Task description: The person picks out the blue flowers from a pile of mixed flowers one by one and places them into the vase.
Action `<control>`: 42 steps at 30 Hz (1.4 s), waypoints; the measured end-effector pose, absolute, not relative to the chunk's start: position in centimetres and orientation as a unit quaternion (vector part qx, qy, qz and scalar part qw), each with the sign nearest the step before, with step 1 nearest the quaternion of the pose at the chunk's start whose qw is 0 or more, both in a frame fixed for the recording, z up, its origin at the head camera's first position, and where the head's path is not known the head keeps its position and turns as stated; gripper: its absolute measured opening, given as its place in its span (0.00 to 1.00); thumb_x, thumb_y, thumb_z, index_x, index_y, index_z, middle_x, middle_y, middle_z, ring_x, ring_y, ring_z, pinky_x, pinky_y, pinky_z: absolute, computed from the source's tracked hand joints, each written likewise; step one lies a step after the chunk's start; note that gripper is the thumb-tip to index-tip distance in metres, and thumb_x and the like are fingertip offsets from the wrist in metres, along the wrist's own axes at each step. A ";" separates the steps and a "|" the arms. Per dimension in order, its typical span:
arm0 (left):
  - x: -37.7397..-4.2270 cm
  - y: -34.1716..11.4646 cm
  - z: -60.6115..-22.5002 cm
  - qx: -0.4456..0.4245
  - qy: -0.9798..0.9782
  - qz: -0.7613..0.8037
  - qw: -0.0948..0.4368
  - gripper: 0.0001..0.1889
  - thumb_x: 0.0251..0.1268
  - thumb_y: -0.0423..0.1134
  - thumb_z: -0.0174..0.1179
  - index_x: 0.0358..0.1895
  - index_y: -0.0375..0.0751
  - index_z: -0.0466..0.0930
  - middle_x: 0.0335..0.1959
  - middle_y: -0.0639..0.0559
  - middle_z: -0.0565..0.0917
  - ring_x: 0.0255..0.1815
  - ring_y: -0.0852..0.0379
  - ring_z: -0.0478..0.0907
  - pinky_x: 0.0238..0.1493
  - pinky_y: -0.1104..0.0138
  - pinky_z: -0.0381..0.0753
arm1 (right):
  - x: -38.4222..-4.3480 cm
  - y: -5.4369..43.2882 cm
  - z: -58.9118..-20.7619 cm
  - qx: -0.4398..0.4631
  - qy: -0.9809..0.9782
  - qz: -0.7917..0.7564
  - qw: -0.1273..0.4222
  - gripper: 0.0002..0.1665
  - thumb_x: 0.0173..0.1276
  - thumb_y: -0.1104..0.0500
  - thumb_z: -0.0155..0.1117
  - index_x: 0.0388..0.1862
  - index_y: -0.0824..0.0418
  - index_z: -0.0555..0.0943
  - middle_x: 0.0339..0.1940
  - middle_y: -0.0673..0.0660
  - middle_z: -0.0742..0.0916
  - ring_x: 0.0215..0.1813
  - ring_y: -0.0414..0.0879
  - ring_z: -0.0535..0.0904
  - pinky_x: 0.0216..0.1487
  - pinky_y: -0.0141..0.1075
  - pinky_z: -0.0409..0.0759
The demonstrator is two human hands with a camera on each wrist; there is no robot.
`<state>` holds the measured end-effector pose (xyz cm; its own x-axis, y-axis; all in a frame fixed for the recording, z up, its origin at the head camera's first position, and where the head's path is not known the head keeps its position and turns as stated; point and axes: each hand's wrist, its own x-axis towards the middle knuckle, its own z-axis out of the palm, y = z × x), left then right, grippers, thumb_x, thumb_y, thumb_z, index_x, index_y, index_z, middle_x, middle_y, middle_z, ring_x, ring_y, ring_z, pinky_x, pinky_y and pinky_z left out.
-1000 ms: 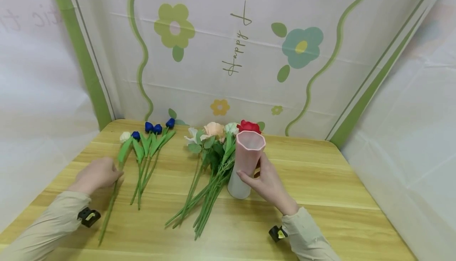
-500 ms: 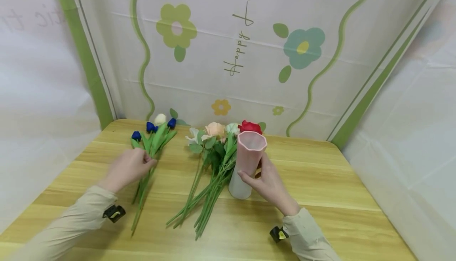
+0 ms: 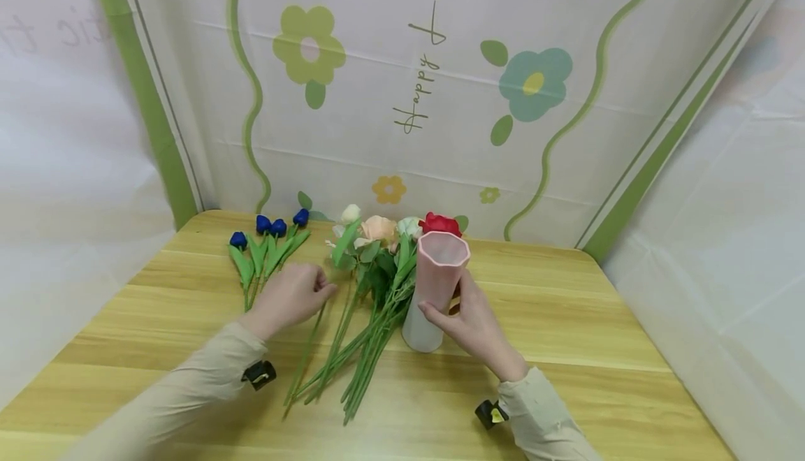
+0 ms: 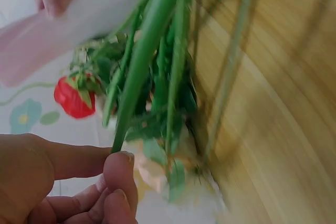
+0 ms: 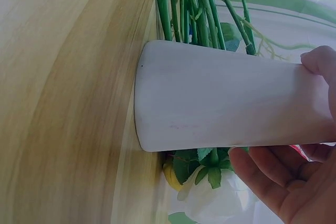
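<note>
My left hand (image 3: pixel 292 299) pinches the green stem (image 4: pixel 144 61) of a white tulip (image 3: pixel 351 214) between thumb and forefinger. Its bloom reaches up beside the peach flower (image 3: pixel 379 229). In the head view my right hand (image 3: pixel 474 325) grips a pink-and-white vase (image 3: pixel 428 293) from its right side. The vase stands slightly tilted on the table, its mouth facing up; the right wrist view shows its pale wall (image 5: pixel 226 98) with fingers on both sides. Just left of the vase lies a bunch of flowers, including a red one (image 3: pixel 440 223).
Several blue tulips (image 3: pixel 278 227) lie on the wooden table (image 3: pixel 566 321), left of the bunch and partly behind my left arm. Green stems (image 3: pixel 371 370) extend toward the front. A printed cloth (image 3: pixel 377 119) hangs behind the table, with white sheets at both sides.
My left hand has carried the white tulip rightward from the far left, past the blue tulips, to the left side of the bunch. The right hand and vase have stayed in place.
</note>
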<state>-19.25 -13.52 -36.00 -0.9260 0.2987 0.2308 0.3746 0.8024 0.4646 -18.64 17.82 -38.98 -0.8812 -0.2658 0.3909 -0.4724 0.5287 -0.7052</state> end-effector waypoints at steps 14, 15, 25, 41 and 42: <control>-21.8 -8.0 -37.1 -0.191 -0.958 -0.212 0.015 0.27 0.66 0.40 0.65 0.10 0.48 0.63 0.06 0.62 0.56 0.09 0.65 0.55 0.12 0.70 0.55 | -18.7 17.9 -39.1 0.213 -0.863 0.444 0.115 0.40 0.61 0.47 0.74 0.66 0.55 0.64 0.48 0.53 0.80 0.44 0.48 0.80 0.34 0.38 0.82; -22.0 -8.0 -37.3 -0.192 -0.960 -0.203 0.005 0.28 0.66 0.40 0.65 0.09 0.48 0.61 0.05 0.62 0.54 0.08 0.65 0.53 0.11 0.70 0.54 | -18.7 17.9 -39.2 0.213 -0.862 0.445 0.114 0.40 0.61 0.47 0.74 0.65 0.55 0.65 0.48 0.53 0.80 0.44 0.47 0.80 0.34 0.38 0.82; -21.7 -8.8 -37.8 -0.178 -0.959 -0.221 -0.003 0.25 0.66 0.45 0.65 0.11 0.47 0.67 0.07 0.61 0.61 0.09 0.65 0.56 0.12 0.71 0.55 | -18.8 17.9 -39.0 0.212 -0.862 0.445 0.117 0.40 0.61 0.49 0.74 0.66 0.55 0.64 0.48 0.54 0.80 0.44 0.48 0.79 0.34 0.37 0.82; -21.5 -20.1 -35.2 -0.078 -0.958 -0.273 -0.026 0.21 0.72 0.44 0.57 0.16 0.44 0.75 0.11 0.56 0.72 0.13 0.60 0.69 0.16 0.67 0.66 | -18.6 17.7 -38.9 0.200 -0.868 0.442 0.108 0.41 0.61 0.48 0.74 0.67 0.54 0.64 0.49 0.53 0.80 0.45 0.48 0.79 0.35 0.38 0.82; -21.6 -20.5 -35.5 -0.066 -0.962 -0.262 -0.040 0.22 0.71 0.44 0.57 0.15 0.44 0.72 0.11 0.56 0.70 0.12 0.60 0.68 0.16 0.67 0.65 | -18.6 17.7 -38.9 0.200 -0.868 0.442 0.108 0.41 0.61 0.48 0.74 0.67 0.54 0.64 0.49 0.53 0.80 0.45 0.48 0.79 0.35 0.38 0.82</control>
<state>-21.57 -20.48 -35.48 -0.9880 0.1486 -0.0413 0.1072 0.8542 0.5088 -18.64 17.73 -38.85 -0.8966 -0.2509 0.3648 -0.4426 0.5287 -0.7243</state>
